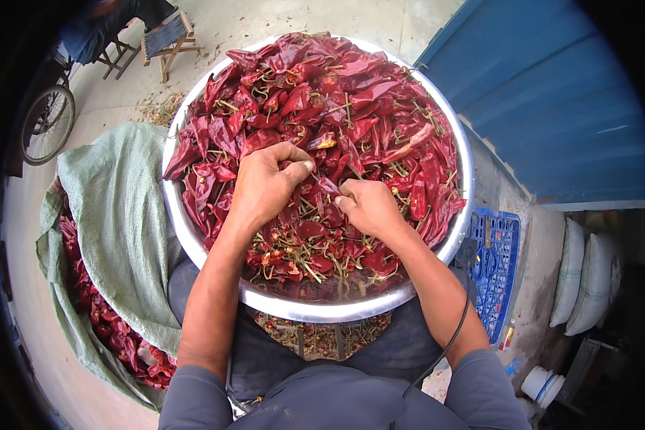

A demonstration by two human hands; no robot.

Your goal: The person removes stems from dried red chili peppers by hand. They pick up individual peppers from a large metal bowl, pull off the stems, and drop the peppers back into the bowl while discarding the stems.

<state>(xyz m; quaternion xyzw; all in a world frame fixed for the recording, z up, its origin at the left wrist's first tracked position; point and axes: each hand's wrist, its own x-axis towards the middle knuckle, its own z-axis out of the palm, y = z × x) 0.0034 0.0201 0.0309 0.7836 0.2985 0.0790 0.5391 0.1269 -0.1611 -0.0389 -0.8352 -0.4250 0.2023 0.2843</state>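
A wide metal basin (355, 313) rests over my lap, heaped with dried red chili peppers (376, 97), many with stems. Loose stems and torn pepper pieces (301, 258) lie in its near part. My left hand (275, 180) is over the middle of the heap, thumb and forefinger pinched together at a red pepper that is mostly hidden. Just right of it, my right hand (366, 207) has its fingers closed on the end of a dried red pepper (329, 187), which points up and left. The two hands are apart.
At left, a green woven sack (123, 215) holds more red peppers. A blue plastic crate (508, 269) with scissors (485, 258) stands at right, near white sacks (583, 285) and a white bucket (543, 386). A person sits at upper left by a folding stool (166, 40) and a bicycle wheel (48, 126).
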